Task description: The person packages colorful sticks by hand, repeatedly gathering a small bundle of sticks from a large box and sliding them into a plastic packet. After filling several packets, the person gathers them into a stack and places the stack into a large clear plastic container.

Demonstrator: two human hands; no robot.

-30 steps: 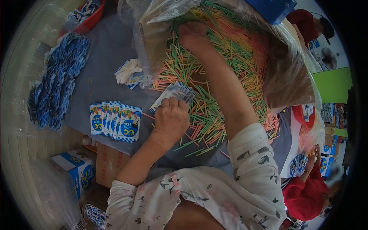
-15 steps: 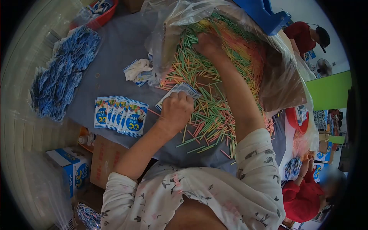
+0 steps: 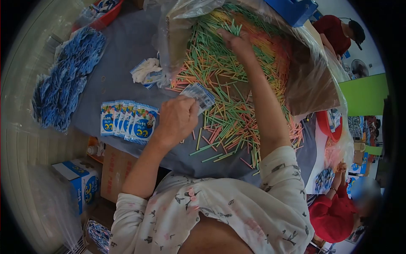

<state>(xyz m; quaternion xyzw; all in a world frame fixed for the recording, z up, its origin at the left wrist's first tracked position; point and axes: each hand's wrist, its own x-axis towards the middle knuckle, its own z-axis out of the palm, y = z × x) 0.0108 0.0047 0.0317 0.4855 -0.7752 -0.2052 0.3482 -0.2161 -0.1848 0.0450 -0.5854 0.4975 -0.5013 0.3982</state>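
Note:
My left hand (image 3: 178, 117) is closed on the edge of a small blue-and-white packet (image 3: 198, 96), its see-through side facing up. My right hand (image 3: 239, 45) grips a small bunch of green sticks (image 3: 232, 28) above the pile. Thin green, yellow, pink and orange sticks (image 3: 224, 114) fill a plastic-lined carton (image 3: 313, 80) lying open and spill onto the grey tabletop. Left of my left hand lies an overlapping row of printed packets (image 3: 129, 121). A crumpled white cloth or glove (image 3: 146, 71) rests on another packet just behind it.
A large heap of blue-and-white packets (image 3: 67, 80) lies at the left. A red basin (image 3: 99, 19) sits at the back left, a blue tape dispenser (image 3: 294, 10) at the back. Cartons (image 3: 80, 182) stand below the table's left edge. Two people in red (image 3: 334, 213) are at the right.
My right hand has lifted slightly out of the pile and now shows green sticks in its fingers. My left hand has drawn back towards me, leaving more of the packet visible.

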